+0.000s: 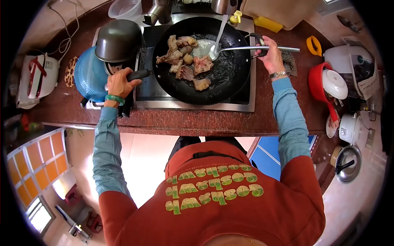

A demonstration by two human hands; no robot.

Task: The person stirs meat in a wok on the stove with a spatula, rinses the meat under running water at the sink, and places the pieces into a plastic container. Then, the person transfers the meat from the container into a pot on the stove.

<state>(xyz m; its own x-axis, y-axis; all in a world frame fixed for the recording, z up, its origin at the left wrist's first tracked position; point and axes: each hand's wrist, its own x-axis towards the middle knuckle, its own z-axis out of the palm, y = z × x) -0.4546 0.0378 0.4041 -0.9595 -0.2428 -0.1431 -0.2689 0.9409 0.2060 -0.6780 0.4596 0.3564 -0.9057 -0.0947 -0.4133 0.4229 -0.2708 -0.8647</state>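
Note:
A large black wok [227, 88] sits on the stove, with several browned pieces of bone-in meat [186, 74] toward its left side and liquid or oil glistening in it. My left hand [120, 87], with a green bangle at the wrist, is closed round the wok's black handle [140, 74]. At the wok's right rim, my right hand [271, 56] grips the long metal handle of a spatula [240, 48], close beside the wok's small side handle [258, 41]. The spatula's head rests inside the wok near the meat. A pale strip [223, 30] crosses the far rim; I cannot make out what it is.
Left of the stove [246, 107] are a dark metal bowl [118, 41] and a blue lid-like dome [90, 76]. A yellow-topped bottle [236, 17] stands behind the wok. To the right sit a red pan [318, 84] and a white cooker [349, 127].

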